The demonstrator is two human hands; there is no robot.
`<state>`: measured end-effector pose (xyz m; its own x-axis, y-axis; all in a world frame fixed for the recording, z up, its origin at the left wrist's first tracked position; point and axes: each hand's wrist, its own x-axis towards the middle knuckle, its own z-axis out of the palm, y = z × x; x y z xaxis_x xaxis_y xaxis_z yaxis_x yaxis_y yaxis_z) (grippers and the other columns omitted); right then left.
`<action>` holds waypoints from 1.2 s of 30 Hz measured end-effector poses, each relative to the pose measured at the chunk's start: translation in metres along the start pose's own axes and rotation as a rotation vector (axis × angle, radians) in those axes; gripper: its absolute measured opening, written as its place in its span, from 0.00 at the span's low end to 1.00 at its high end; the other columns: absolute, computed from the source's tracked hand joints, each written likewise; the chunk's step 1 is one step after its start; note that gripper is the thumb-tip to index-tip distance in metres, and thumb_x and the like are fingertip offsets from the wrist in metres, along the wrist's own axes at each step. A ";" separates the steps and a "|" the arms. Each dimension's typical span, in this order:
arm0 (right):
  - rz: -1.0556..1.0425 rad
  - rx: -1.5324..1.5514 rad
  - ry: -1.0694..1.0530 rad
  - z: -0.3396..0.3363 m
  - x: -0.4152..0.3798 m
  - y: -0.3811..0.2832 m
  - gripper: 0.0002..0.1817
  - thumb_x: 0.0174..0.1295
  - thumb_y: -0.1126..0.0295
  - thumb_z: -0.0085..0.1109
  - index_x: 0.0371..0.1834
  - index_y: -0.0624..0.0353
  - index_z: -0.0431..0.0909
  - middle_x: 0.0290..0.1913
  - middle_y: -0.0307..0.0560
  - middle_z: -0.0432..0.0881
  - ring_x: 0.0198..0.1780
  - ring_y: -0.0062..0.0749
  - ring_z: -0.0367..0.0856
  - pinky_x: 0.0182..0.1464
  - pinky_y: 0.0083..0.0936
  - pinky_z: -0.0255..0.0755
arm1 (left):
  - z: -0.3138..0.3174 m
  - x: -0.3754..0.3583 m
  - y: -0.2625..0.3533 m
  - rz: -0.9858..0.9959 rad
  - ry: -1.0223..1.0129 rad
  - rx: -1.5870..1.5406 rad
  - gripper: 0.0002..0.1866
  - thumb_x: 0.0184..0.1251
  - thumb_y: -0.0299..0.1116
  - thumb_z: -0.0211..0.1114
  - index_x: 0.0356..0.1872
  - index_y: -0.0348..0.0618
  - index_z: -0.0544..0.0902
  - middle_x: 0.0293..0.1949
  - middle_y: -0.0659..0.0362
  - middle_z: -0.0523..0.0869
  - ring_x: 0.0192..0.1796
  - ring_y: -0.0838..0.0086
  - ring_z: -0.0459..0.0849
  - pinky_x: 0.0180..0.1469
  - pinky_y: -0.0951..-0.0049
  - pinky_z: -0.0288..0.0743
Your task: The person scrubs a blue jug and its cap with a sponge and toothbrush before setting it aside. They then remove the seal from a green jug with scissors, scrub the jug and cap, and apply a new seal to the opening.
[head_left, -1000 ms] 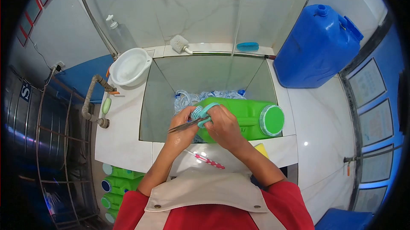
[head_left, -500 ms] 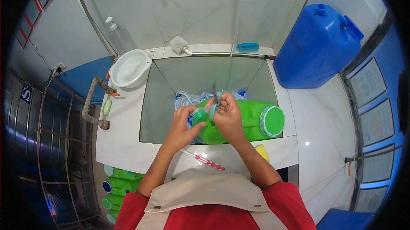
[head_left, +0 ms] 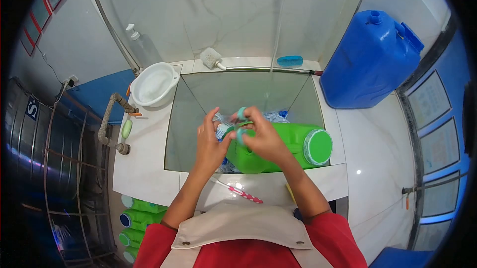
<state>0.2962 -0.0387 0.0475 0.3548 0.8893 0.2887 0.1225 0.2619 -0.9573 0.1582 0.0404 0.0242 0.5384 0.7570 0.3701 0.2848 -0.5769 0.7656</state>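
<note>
Over the sink (head_left: 196, 161), my left hand (head_left: 207, 143) pinches a small clear plastic piece with green and white print (head_left: 224, 131). My right hand (head_left: 266, 141) has its fingers in the teal loops of a pair of scissors (head_left: 241, 136). The loops stand apart, and the blurred blades point left at the plastic piece. Beneath my hands, a green plastic jug (head_left: 293, 136) with a green cap lies on its side across the sink. Clear and blue plastic pieces (head_left: 273, 117) sit behind it, partly hidden.
A white basin (head_left: 166, 100) and a pump bottle (head_left: 141, 49) stand at the left. A scrub brush (head_left: 211, 58) and a blue brush (head_left: 290, 61) lie behind the sink; a large blue jerrycan (head_left: 370, 64) stands right. A pink-and-white toothbrush (head_left: 243, 194) lies in front.
The scissors have swung from pointing away to pointing left, and their loops have spread. The plastic piece is now between my hands. The view has shifted slightly.
</note>
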 end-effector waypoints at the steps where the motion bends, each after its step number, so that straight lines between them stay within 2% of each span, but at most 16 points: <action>1: -0.119 -0.237 -0.077 0.003 -0.002 -0.004 0.14 0.55 0.82 0.56 0.44 0.63 0.67 0.45 0.45 0.78 0.44 0.22 0.78 0.45 0.24 0.74 | 0.001 0.001 -0.002 -0.002 -0.003 0.000 0.35 0.52 0.26 0.71 0.63 0.40 0.65 0.41 0.52 0.80 0.47 0.60 0.76 0.54 0.61 0.66; 5: -0.100 -0.439 -0.083 0.002 -0.002 -0.002 0.15 0.54 0.83 0.56 0.44 0.63 0.66 0.43 0.44 0.77 0.46 0.21 0.76 0.46 0.23 0.73 | 0.000 0.000 -0.012 0.335 -0.049 0.229 0.38 0.51 0.26 0.71 0.65 0.40 0.63 0.42 0.54 0.81 0.47 0.59 0.75 0.54 0.61 0.65; 7: 0.105 -0.091 0.003 0.000 0.000 0.002 0.14 0.55 0.84 0.55 0.43 0.63 0.66 0.40 0.42 0.75 0.44 0.19 0.75 0.45 0.21 0.71 | -0.001 -0.003 -0.010 0.401 -0.037 0.240 0.39 0.51 0.26 0.71 0.66 0.40 0.63 0.42 0.55 0.81 0.46 0.59 0.75 0.55 0.62 0.65; 9: 0.037 -0.124 0.131 0.001 0.004 0.025 0.14 0.54 0.82 0.57 0.42 0.63 0.67 0.36 0.46 0.78 0.38 0.25 0.77 0.41 0.24 0.72 | 0.000 -0.007 0.000 -0.009 -0.113 -0.214 0.37 0.53 0.26 0.71 0.66 0.41 0.64 0.43 0.57 0.80 0.47 0.66 0.76 0.56 0.65 0.65; 11: -0.038 -0.158 0.266 -0.001 0.011 0.031 0.14 0.53 0.79 0.59 0.42 0.62 0.68 0.32 0.49 0.80 0.32 0.31 0.80 0.37 0.28 0.74 | -0.005 -0.007 0.010 -0.025 -0.129 -0.451 0.33 0.53 0.25 0.71 0.62 0.40 0.68 0.44 0.59 0.80 0.49 0.71 0.75 0.56 0.70 0.66; 12: 0.046 -0.152 0.286 -0.006 0.015 0.033 0.13 0.54 0.82 0.57 0.41 0.62 0.68 0.35 0.44 0.77 0.35 0.24 0.76 0.39 0.22 0.71 | -0.006 -0.007 0.013 -0.043 -0.147 -0.689 0.30 0.53 0.24 0.71 0.59 0.39 0.71 0.45 0.60 0.79 0.51 0.77 0.75 0.55 0.74 0.66; 13: 0.130 -0.147 0.304 -0.010 0.018 0.033 0.12 0.55 0.85 0.54 0.40 0.62 0.67 0.37 0.39 0.73 0.38 0.16 0.72 0.41 0.16 0.68 | -0.006 -0.005 0.011 -0.043 -0.150 -0.691 0.30 0.53 0.24 0.71 0.59 0.39 0.71 0.45 0.60 0.79 0.51 0.77 0.75 0.55 0.74 0.66; 17: 0.062 -0.222 0.361 -0.024 0.025 0.041 0.12 0.54 0.85 0.55 0.39 0.61 0.67 0.37 0.38 0.75 0.38 0.16 0.73 0.38 0.17 0.69 | 0.004 0.001 -0.008 -0.214 -0.244 -0.720 0.22 0.59 0.29 0.69 0.55 0.39 0.76 0.42 0.63 0.80 0.47 0.80 0.75 0.56 0.78 0.66; 19: 0.019 -0.353 0.494 -0.038 0.029 0.039 0.14 0.54 0.76 0.61 0.42 0.62 0.69 0.31 0.51 0.80 0.29 0.35 0.78 0.35 0.30 0.73 | 0.008 0.003 -0.009 -0.344 -0.199 -0.867 0.19 0.61 0.30 0.68 0.52 0.39 0.78 0.42 0.63 0.80 0.46 0.81 0.75 0.55 0.79 0.67; 20: 0.020 -0.353 0.493 -0.049 0.031 0.041 0.14 0.54 0.76 0.61 0.42 0.62 0.69 0.31 0.51 0.80 0.29 0.35 0.78 0.35 0.30 0.73 | 0.008 0.007 -0.003 -0.390 -0.135 -0.931 0.15 0.63 0.31 0.67 0.49 0.39 0.78 0.41 0.62 0.81 0.44 0.81 0.76 0.50 0.80 0.69; 22: -0.042 -0.980 0.432 -0.075 0.032 0.047 0.15 0.57 0.69 0.61 0.45 0.63 0.71 0.31 0.55 0.80 0.27 0.43 0.77 0.34 0.32 0.73 | 0.002 0.008 0.001 -0.436 -0.064 -0.991 0.12 0.64 0.33 0.66 0.45 0.39 0.78 0.41 0.60 0.81 0.41 0.81 0.78 0.45 0.81 0.72; 26: 0.103 -1.153 0.436 -0.096 0.020 0.026 0.20 0.60 0.64 0.59 0.51 0.64 0.71 0.30 0.59 0.78 0.28 0.51 0.76 0.34 0.33 0.73 | -0.014 0.008 -0.008 -0.522 -0.225 -1.184 0.11 0.71 0.40 0.57 0.37 0.42 0.74 0.42 0.52 0.81 0.27 0.81 0.74 0.24 0.84 0.67; 28: 0.454 -0.930 0.148 -0.091 0.005 -0.015 0.21 0.62 0.62 0.56 0.53 0.66 0.72 0.32 0.55 0.80 0.29 0.45 0.79 0.36 0.29 0.74 | -0.014 0.005 -0.015 -0.522 -0.220 -1.270 0.12 0.72 0.41 0.55 0.36 0.42 0.73 0.41 0.51 0.81 0.23 0.82 0.71 0.19 0.84 0.63; 29: 0.456 -0.928 0.137 -0.085 -0.008 -0.005 0.21 0.62 0.62 0.56 0.53 0.66 0.72 0.32 0.55 0.80 0.29 0.45 0.79 0.36 0.29 0.74 | -0.013 0.004 -0.019 -0.562 -0.223 -1.378 0.13 0.72 0.42 0.53 0.38 0.41 0.72 0.40 0.51 0.80 0.22 0.82 0.70 0.18 0.85 0.61; 34: 0.422 0.552 -0.239 -0.048 -0.050 0.009 0.18 0.65 0.60 0.54 0.49 0.62 0.74 0.42 0.40 0.80 0.29 0.23 0.75 0.26 0.26 0.67 | -0.012 0.005 0.012 -0.582 -0.122 -1.386 0.16 0.73 0.44 0.48 0.40 0.40 0.73 0.37 0.52 0.79 0.24 0.78 0.71 0.21 0.83 0.63; 36: 0.403 0.317 -0.178 -0.035 -0.059 0.022 0.16 0.65 0.59 0.53 0.45 0.62 0.74 0.37 0.42 0.80 0.27 0.25 0.75 0.25 0.28 0.66 | -0.017 0.009 0.027 -0.729 -0.056 -1.419 0.18 0.73 0.45 0.46 0.38 0.39 0.74 0.35 0.53 0.78 0.27 0.73 0.72 0.24 0.78 0.66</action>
<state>0.3103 -0.0981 0.0095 0.1496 0.9853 -0.0826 -0.2864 -0.0368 -0.9574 0.1574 0.0363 0.0571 0.6598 0.7004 -0.2722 -0.4353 0.6516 0.6213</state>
